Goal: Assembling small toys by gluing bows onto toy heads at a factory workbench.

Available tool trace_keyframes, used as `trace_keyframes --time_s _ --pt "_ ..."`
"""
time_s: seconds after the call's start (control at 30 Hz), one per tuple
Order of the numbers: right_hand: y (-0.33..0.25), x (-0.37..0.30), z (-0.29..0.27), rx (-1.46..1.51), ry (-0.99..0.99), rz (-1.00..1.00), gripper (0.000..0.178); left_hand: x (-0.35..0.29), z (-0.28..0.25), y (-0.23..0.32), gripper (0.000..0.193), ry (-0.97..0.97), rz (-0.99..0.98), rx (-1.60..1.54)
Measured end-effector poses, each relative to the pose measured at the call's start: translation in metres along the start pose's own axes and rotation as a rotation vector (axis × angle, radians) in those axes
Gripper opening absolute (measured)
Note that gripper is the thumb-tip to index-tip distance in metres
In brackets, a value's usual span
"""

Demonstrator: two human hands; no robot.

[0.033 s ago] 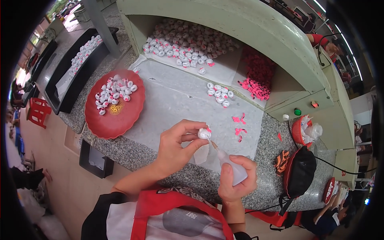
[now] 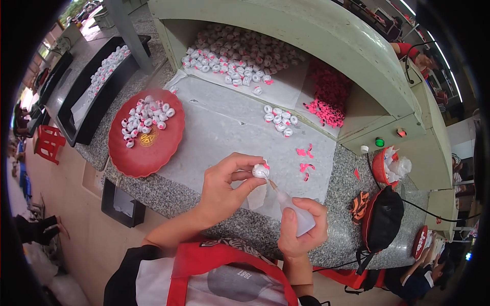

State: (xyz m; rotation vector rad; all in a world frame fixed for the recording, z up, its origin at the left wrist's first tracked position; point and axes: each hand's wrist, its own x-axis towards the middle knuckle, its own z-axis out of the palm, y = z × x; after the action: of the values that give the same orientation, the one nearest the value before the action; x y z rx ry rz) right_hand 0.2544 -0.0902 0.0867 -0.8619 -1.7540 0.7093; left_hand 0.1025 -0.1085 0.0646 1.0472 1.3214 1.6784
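Note:
Between the thumb and fingers of my left hand [image 2: 224, 183] is a small white round piece [image 2: 261, 171] with black markings and a pink part. My right hand [image 2: 306, 227] grips a translucent squeeze bottle [image 2: 297, 214], its thin nozzle tip touching or very near the white piece. Beyond my hands, a small group of similar white pieces [image 2: 280, 120] lies on the white sheet [image 2: 219, 127]. A few small pink parts [image 2: 307, 167] are on the sheet's right side. Toward the left, a red scalloped plate [image 2: 148, 168] carries many white-and-pink pieces.
A pale green cabinet [image 2: 286, 20] arches over the sheet, with heaps of white pieces [image 2: 229, 61] and pink parts [image 2: 326, 112] inside. Right of me are a red basket [image 2: 378, 166] and a black pouch [image 2: 384, 219]. A long black tray [image 2: 84, 125] stands at far left.

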Motion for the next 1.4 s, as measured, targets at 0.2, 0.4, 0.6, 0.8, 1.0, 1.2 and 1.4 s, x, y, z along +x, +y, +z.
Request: trace_keyframes --time_s 0.2,0.4,0.6,0.8,1.0,1.2,1.4 --pt "0.002 0.001 0.001 0.023 -0.005 0.017 0.017 0.001 0.0 0.001 0.028 -0.015 0.035 0.02" --pt "0.002 0.008 0.003 -0.02 -0.021 -0.117 0.021 0.002 -0.004 0.006 0.03 -0.074 0.04 0.074" --pt "-0.002 0.007 -0.001 0.004 -0.067 -0.021 0.014 0.003 -0.007 0.006 0.029 -0.064 0.018 0.079" --pt "0.0 0.005 -0.001 -0.016 -0.001 -0.015 0.015 0.003 -0.006 0.005 0.029 -0.092 -0.04 -0.058" --pt "-0.003 0.012 -0.001 -0.046 -0.077 -0.119 0.019 0.003 -0.006 0.005 0.03 -0.117 -0.104 -0.125" --pt "-0.003 0.008 -0.006 -0.029 -0.035 -0.115 0.02 0.007 -0.012 0.001 0.032 -0.146 -0.263 -0.299" --pt "-0.002 0.01 -0.006 -0.037 -0.061 -0.133 0.019 0.007 -0.011 0.003 0.031 -0.166 -0.326 -0.397"
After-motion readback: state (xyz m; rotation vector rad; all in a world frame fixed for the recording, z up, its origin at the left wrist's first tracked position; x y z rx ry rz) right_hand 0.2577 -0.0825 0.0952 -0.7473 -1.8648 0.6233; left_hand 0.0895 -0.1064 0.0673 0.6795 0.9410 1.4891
